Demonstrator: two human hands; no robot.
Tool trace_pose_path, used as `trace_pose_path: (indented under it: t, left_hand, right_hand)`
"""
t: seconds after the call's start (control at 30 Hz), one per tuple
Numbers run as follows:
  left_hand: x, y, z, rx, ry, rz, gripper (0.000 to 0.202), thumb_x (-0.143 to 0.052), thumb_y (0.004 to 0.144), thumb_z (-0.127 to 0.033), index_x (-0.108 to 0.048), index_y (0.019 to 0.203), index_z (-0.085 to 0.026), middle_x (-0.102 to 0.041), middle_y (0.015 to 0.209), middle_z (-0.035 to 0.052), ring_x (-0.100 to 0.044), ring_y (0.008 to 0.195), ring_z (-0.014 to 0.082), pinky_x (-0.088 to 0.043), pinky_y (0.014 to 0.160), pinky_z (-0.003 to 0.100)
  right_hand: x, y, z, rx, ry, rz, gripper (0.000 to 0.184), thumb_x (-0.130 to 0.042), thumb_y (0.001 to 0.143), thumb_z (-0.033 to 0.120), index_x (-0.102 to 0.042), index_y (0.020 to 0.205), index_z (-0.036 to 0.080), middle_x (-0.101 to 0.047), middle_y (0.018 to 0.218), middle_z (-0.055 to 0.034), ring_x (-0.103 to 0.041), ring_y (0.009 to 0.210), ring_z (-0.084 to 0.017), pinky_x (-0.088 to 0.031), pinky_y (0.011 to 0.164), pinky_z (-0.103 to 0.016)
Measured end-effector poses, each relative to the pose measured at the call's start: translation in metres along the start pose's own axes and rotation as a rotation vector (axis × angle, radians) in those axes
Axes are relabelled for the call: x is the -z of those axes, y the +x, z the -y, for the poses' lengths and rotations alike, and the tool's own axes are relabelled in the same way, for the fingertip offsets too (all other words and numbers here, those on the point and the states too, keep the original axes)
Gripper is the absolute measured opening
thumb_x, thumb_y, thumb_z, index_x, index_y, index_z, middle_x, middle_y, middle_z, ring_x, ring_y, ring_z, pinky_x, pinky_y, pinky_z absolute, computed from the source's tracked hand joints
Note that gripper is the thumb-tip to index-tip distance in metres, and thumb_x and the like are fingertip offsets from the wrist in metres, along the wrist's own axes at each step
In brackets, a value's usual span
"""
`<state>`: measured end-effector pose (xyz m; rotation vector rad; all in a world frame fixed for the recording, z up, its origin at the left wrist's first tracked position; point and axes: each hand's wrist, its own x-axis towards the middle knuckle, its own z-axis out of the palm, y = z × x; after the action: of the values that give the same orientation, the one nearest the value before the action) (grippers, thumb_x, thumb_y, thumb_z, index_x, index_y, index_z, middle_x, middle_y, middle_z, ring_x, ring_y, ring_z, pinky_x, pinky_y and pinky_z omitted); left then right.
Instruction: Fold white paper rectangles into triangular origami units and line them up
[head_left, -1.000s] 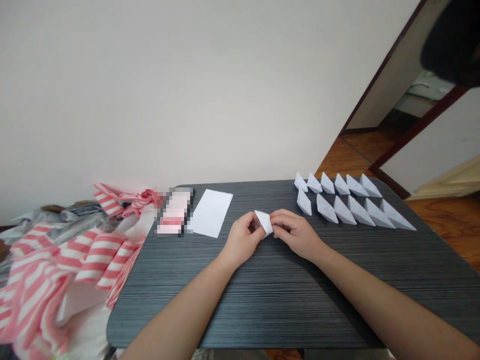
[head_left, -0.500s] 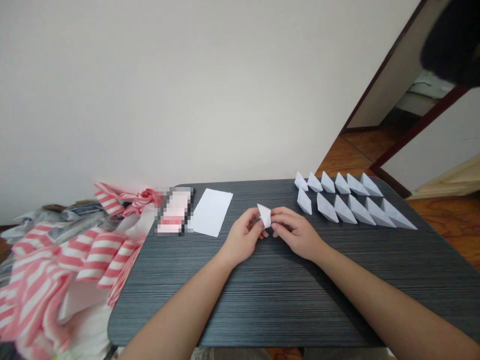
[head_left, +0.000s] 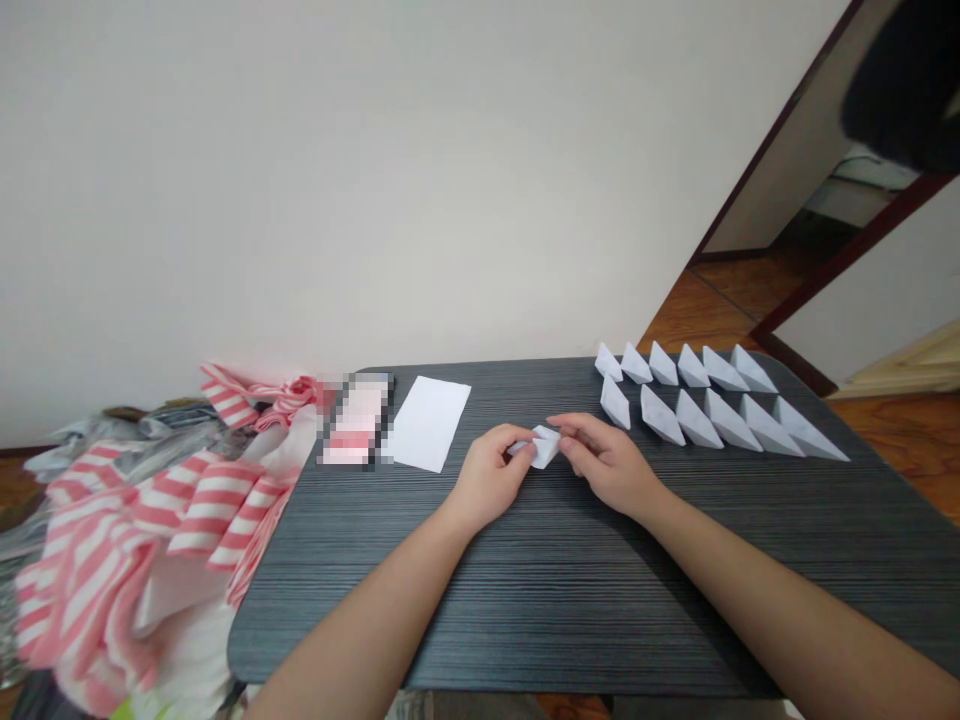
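Observation:
Near the middle of the dark table, a small folded white paper boat (head_left: 545, 447) is between my hands, its folds partly spread. My left hand (head_left: 491, 473) pinches its left side between thumb and fingers. On the other side, my right hand (head_left: 604, 460) grips the right edge with thumb and fingertips. Fingers hide parts of the paper. To the right stand finished-looking paper boats in two rows, several in the back row (head_left: 663, 363) and several in the front row (head_left: 699, 420).
A stack of white paper (head_left: 429, 423) lies left of my hands, beside a phone-like item (head_left: 358, 420) blurred by pixels. Red-and-white striped cloth (head_left: 105, 560) is heaped left of the table (head_left: 510, 600). A wall (head_left: 420, 180) rises behind the table.
The folded paper has turned from an upright point to a lower, more spread shape between my fingers. The view has shifted slightly, moving the surroundings a little to the right.

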<state>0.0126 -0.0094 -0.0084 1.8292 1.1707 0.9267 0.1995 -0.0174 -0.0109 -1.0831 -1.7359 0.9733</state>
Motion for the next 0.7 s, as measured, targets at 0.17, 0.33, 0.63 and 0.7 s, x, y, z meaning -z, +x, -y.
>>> trace_pose_path:
  t: [0.17, 0.33, 0.63, 0.7]
  left_hand:
    - [0.001, 0.000, -0.003, -0.021, 0.023, -0.002, 0.020, -0.049, 0.083, -0.022, -0.066, 0.093, -0.019, -0.064, 0.090, 0.0049, -0.057, 0.083, 0.0156, -0.044, 0.076, 0.028]
    - [0.001, 0.000, -0.004, -0.036, 0.057, 0.014, 0.019, -0.048, 0.084, -0.022, -0.066, 0.091, -0.019, -0.063, 0.087, 0.0046, -0.056, 0.081, 0.0155, -0.043, 0.074, 0.027]
    - [0.002, -0.001, -0.002, -0.001, -0.074, -0.065, 0.024, -0.046, 0.087, -0.030, -0.063, 0.098, -0.018, -0.063, 0.091, 0.0060, -0.056, 0.081, 0.0159, -0.045, 0.075, 0.029]
    - [0.002, 0.000, 0.000, 0.046, -0.142, -0.096, 0.027, -0.045, 0.087, -0.032, -0.060, 0.105, -0.018, -0.063, 0.089, 0.0058, -0.056, 0.075, 0.0148, -0.045, 0.071, 0.028]
  right_hand:
    - [0.005, 0.002, 0.002, 0.074, -0.148, -0.013, 0.023, -0.051, 0.087, 0.031, -0.063, 0.103, 0.020, -0.057, 0.078, -0.0034, -0.054, 0.066, -0.015, -0.045, 0.061, -0.028]
    - [0.006, 0.001, -0.001, 0.114, -0.171, -0.031, 0.031, -0.050, 0.087, 0.027, -0.056, 0.117, 0.021, -0.052, 0.071, -0.0001, -0.050, 0.060, -0.013, -0.042, 0.057, -0.026]
    - [0.013, 0.001, 0.006, 0.201, -0.308, 0.042, 0.012, -0.052, 0.086, 0.025, -0.058, 0.095, 0.020, -0.058, 0.078, -0.0031, -0.054, 0.066, -0.014, -0.045, 0.060, -0.027]
    - [0.012, 0.001, 0.006, 0.205, -0.333, 0.064, 0.012, -0.052, 0.086, 0.025, -0.057, 0.095, 0.021, -0.059, 0.080, -0.0035, -0.054, 0.065, -0.014, -0.045, 0.060, -0.027]
